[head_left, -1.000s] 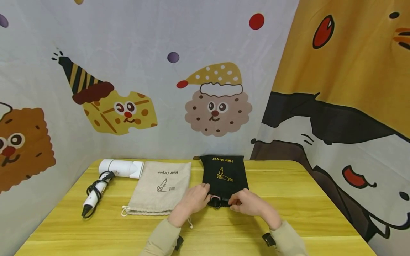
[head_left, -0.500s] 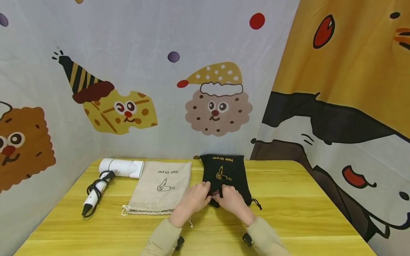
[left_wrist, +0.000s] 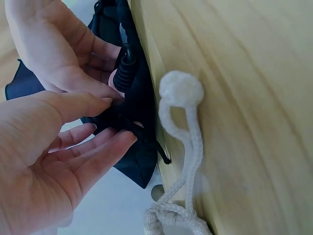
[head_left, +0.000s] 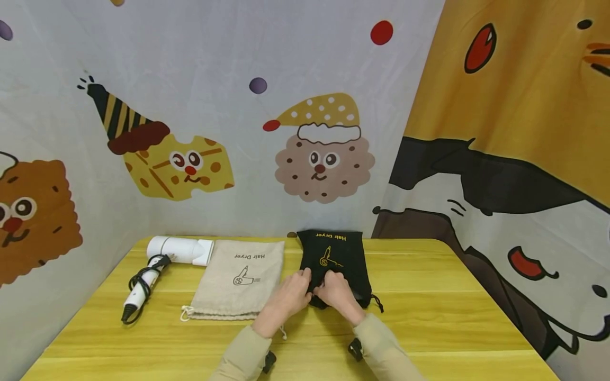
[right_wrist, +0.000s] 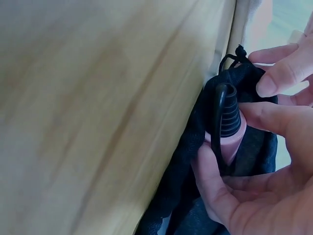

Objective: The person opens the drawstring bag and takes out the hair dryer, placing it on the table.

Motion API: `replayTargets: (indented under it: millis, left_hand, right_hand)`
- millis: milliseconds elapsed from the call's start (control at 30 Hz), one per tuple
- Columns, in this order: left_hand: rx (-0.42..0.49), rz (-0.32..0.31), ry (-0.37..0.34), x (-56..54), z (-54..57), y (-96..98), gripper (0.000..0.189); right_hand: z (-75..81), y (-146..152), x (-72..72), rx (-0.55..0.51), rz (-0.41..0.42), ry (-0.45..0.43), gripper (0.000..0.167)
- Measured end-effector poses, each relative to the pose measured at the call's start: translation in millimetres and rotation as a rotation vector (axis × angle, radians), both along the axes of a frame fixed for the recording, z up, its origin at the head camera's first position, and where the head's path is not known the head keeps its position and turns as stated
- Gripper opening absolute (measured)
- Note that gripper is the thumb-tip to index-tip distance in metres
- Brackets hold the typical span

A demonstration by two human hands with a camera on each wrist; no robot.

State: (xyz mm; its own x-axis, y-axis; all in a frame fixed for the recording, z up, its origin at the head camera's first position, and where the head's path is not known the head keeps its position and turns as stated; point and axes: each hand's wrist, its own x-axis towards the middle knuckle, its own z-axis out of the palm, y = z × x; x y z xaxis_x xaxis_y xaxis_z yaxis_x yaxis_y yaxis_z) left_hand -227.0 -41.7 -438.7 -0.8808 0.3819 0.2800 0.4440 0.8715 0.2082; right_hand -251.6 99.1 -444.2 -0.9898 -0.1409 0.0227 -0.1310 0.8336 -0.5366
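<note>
A black drawstring bag [head_left: 355, 254] printed "Hair Dryer" lies flat at the back of the table, mouth towards me. From its mouth peeps the pink handle end of what looks like a hair dryer [right_wrist: 232, 148], with a ribbed black cord sleeve [right_wrist: 230, 117]; the rest is hidden in the cloth. My right hand [head_left: 337, 295] reaches in at the mouth and pinches that pink end between thumb and fingers. At the mouth's left corner my left hand [head_left: 288, 294] holds the bag's edge between thumb and fingertips.
A beige drawstring bag [head_left: 248, 259] with the same print lies left of the black one; its white cord [left_wrist: 182, 88] hangs near my left wrist. Beyond it is a white hair dryer [head_left: 181, 250] with its black cord [head_left: 143, 280] wrapped round the handle. A printed curtain [head_left: 219, 63] stands behind.
My right hand has moved left from the bag's right corner to the pink handle end in its mouth, exposing the black drawstring end at right. The left hand stays nearly in place.
</note>
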Motion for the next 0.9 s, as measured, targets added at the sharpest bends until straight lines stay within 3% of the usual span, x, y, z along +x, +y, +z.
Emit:
replayTargets:
  millis: [433,733,900]
  left_hand:
    - [0.031,0.003,-0.013,0.6,-2.6,0.1,0.030]
    - [0.057,-0.020,-0.040,1.6,-2.6,0.7,0.028]
    - [0.061,-0.063,-0.054,2.1,-2.4,2.4,0.026]
  right_hand:
    - [9.6,11.8,5.3,-0.010,0.032,-0.037,0.017]
    - [13.7,23.8,13.0,0.043,0.085,-0.054,0.028]
    - [15.9,33.8,17.4,0.062,0.132,-0.070,0.030]
